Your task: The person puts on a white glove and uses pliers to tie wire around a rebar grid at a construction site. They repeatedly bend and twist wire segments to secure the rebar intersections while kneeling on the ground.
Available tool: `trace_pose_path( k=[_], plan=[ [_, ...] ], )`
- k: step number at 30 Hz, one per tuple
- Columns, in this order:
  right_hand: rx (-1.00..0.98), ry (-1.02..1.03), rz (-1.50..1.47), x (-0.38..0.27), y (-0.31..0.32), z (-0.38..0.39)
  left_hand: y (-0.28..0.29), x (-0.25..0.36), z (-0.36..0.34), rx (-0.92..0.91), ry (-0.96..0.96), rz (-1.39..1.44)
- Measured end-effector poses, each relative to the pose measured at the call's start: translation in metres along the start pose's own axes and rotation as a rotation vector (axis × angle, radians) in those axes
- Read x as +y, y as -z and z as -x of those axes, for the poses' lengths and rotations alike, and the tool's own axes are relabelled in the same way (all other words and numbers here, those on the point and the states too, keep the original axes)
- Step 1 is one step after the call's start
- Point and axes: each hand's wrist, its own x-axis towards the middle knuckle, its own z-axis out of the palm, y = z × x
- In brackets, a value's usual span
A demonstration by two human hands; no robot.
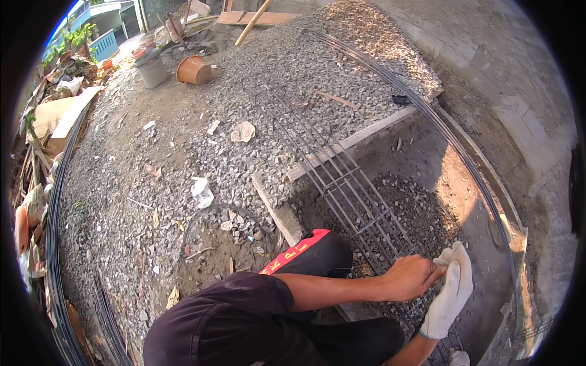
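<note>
My bare left hand [406, 278] is closed in a fist, its thumb and forefinger reaching to my right hand [453, 283], which wears a white knit glove. The two hands meet at the fingertips. The gloved fingers are bent and pressed together; whether something small lies between the hands is too hidden to tell. Just beneath them runs a long rebar cage [342, 180] of thin steel bars with square stirrups. It stretches from the far gravel down over a dug-out pit [421, 207] and passes under my hands. My dark-clothed leg with a red stripe [299, 249] is bent beside it.
Boards [360, 141] edge the pit. Long steel bars [455, 143] curve along its right side; another bundle [58, 244] lies far left. Gravel [274, 73] covers the ground, with an orange bucket [193, 70], a grey bucket [150, 68] and a coil of wire [185, 235].
</note>
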Motion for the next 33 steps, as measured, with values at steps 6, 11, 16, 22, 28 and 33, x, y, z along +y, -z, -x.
trace_pose_path(
  k=[6, 11, 16, 22, 28, 33],
  plan=[
    [0.019, -0.034, -0.062, 0.024, -0.007, 0.029, 0.012, -0.007, -0.054, 0.203, 0.178, 0.371],
    [0.199, -0.150, -0.216, 0.020, -0.012, 0.004, -0.028, -0.015, -0.004, -0.091, -0.169, 0.153],
    [0.122, -0.339, -0.400, 0.030, 0.020, -0.023, -0.026, -0.017, 0.019, -0.336, -0.282, 0.095],
    [-0.013, -0.221, 0.128, -0.008, -0.010, -0.022, 0.028, -0.050, -0.027, -0.004, -0.002, 0.520],
    [-0.365, 0.155, 0.728, 0.011, -0.045, -0.013, 0.059, -0.035, -0.028, 0.106, -0.056, 0.781],
    [-0.460, 0.116, 0.599, 0.023, -0.047, -0.009, 0.067, -0.042, -0.028, 0.202, 0.076, 0.891]
  ],
)
